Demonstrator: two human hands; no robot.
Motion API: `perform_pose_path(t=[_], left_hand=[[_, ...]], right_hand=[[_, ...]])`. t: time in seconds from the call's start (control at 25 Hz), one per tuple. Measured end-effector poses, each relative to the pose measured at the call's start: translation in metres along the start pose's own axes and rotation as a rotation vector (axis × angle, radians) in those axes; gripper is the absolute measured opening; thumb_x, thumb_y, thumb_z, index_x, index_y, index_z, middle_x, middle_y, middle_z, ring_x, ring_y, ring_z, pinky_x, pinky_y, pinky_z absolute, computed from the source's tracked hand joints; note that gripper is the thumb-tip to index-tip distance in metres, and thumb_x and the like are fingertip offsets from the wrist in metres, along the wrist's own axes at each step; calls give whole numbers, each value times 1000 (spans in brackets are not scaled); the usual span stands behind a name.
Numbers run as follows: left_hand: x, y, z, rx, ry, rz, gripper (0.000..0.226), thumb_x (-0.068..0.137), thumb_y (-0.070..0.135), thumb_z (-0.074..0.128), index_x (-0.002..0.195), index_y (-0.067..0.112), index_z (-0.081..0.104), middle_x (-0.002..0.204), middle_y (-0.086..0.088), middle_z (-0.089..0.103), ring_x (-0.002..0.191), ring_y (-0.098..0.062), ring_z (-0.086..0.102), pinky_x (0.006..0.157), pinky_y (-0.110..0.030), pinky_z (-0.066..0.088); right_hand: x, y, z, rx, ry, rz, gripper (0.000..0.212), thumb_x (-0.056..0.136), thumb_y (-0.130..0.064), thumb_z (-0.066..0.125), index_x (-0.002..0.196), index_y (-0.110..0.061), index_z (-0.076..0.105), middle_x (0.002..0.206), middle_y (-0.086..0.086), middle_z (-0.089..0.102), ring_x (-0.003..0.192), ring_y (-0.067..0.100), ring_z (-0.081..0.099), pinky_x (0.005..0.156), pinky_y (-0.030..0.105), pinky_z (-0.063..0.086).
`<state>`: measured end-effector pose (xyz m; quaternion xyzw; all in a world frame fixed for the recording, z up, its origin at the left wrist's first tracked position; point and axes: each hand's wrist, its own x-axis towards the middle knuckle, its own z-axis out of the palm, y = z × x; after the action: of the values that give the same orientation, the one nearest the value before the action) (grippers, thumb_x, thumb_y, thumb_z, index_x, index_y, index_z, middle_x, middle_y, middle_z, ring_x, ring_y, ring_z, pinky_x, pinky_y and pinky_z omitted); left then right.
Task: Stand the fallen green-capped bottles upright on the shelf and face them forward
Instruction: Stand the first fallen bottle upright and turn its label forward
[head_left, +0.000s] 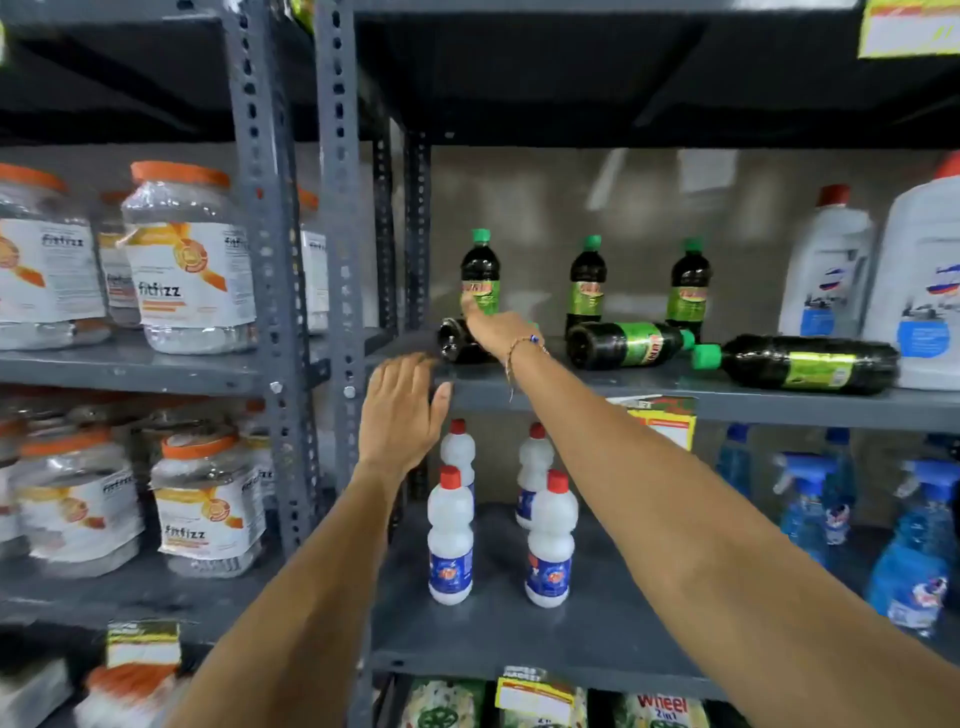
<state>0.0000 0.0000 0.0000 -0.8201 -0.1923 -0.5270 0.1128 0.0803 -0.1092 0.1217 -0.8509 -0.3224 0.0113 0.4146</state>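
Six dark plastic bottles with green caps and green labels sit on the grey metal shelf (597, 397) at about chest height. Three stand upright along the back: the left upright bottle (480, 273), taken here as the landmark, the middle upright bottle (586, 285) to its right, and the right upright bottle (689, 285) further right again. Three lie on their sides in front. The left fallen bottle (453, 340) lies just below the landmark with its base towards the camera, largely hidden. The middle fallen bottle (626, 344) lies to the landmark's lower right, its cap pointing right. The far fallen bottle (800, 364) lies further right, its cap pointing left and almost touching the other's.

So about half the job looks done; three bottles need lifting, and whether the standing ones face squarely forward is hard to judge.

The right hand (496, 327) reaches in at the foot of the landmark, over the left fallen bottle, fingertips on the landmark's label; whether it grips anything I cannot tell. The left hand (402, 410) is spread wide and empty, at the shelf's front edge below and left of the landmark.

Right of the landmark, past the fallen bottles, stand large white jugs with red caps (826, 265). Left, beyond the perforated grey upright (340, 208), are clear jars with orange lids (189, 260). Below stand small white bottles with red caps (450, 535) and blue spray bottles (810, 499).
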Motion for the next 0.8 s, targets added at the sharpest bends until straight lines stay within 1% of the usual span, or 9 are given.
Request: perform_pose_path(t=[0.12,0.2,0.28,0.36,0.44,0.56,0.68,0.72,0.8], left_hand=[[-3,-2,9,43,78,4,44,97,36,31,109,5,60,109,-13,63,102,-34,57,101,-42,33],[-5,0,12,32,116,29,42,96,34,33,110,5,60,109,-14,63,102,-34,58,104,-42,30],[-7,-7,14,23,138,45,40,95,33,36,109,5,61,108,-13,64,101,-33,59,103,-41,30],[-9,-10,15,30,160,56,37,95,33,39,109,6,61,108,-12,64,101,-32,58,102,-40,31],[-8,-9,15,14,154,54,35,95,32,40,108,7,60,108,-12,64,100,-31,58,102,-40,33],[-9,-10,14,-4,144,50,36,95,33,39,109,7,61,110,-11,64,103,-31,58,103,-40,33],[-9,-10,9,-18,118,38,38,96,34,38,110,7,61,112,-11,64,105,-30,58,104,-39,31],[-9,-10,8,-21,103,41,38,96,35,37,110,8,61,112,-11,64,106,-29,58,104,-39,32],[-9,-12,5,-29,84,49,40,96,36,36,111,7,61,113,-11,64,106,-29,58,102,-39,35]], right_hand=[[37,-14,16,-91,-13,120,93,78,-80,19,136,-14,48,143,14,48,132,30,46,107,38,34],[47,-20,17,-142,-49,118,83,81,-73,25,140,-17,44,148,10,43,136,28,42,109,36,32],[41,-26,21,-70,-133,83,61,95,-50,35,141,-10,40,150,13,39,137,28,39,106,32,34],[40,-28,21,-78,-149,66,49,94,-43,40,133,-14,48,143,12,48,124,30,50,95,36,40],[53,-27,19,-187,-104,76,51,81,-56,45,114,-19,57,126,10,61,101,28,59,82,36,44],[72,-24,12,-370,-104,71,59,72,-60,54,111,-16,59,116,9,60,102,30,60,88,36,49],[44,-34,-3,-643,-133,50,54,53,-52,65,92,-15,63,113,7,61,94,29,60,75,35,51],[40,-37,-5,-687,-122,49,53,52,-52,66,90,-16,63,116,9,61,96,30,60,76,35,52],[32,-41,-6,-647,-140,-19,60,72,-56,60,115,-14,62,134,12,55,116,31,56,94,39,49]])
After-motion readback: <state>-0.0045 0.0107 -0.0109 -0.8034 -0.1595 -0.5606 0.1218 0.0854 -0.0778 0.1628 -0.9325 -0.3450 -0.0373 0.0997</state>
